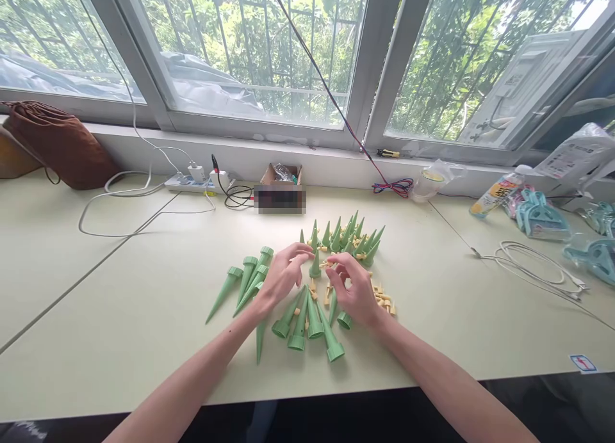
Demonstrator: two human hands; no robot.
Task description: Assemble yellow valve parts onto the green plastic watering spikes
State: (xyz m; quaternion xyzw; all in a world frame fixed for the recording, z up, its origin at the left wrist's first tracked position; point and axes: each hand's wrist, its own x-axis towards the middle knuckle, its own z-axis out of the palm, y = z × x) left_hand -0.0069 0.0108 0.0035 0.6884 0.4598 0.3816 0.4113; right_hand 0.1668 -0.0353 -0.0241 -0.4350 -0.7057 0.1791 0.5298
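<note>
Spike, green (315, 267), standing tip up on its collar between the two hands, serves as the hub of the dial, with twelve o'clock towards the window; the left hand (284, 273) lies near nine o'clock, palm down, its fingers loosely bent and reaching to the spike's side; whether those fingertips touch it or hold anything I cannot tell; the right hand (356, 290), towards four o'clock, has thumb and forefinger pinched close on a small yellow piece (324, 264), the thin end pointing at the spike; contact between the two cannot be made out.

More upright spikes (346, 237) crowd between one and two o'clock; long spikes (300, 320) lie at six o'clock with hollow collars towards the person; others (225, 292) lie between eight and nine; loose yellow pieces (384, 303) are heaped near four, just beyond the right hand.

The spikes look like light, stiff, hollow plastic; the smooth taper would probably slip through fingers, and one standing on its collar could tip easily, so the ribbed collar seems the surest hold; the yellow pieces look lighter again, rigid and easily dropped; their slender stems may be the fragile part, so a fingertip pinch on the thicker end seems best.
</note>
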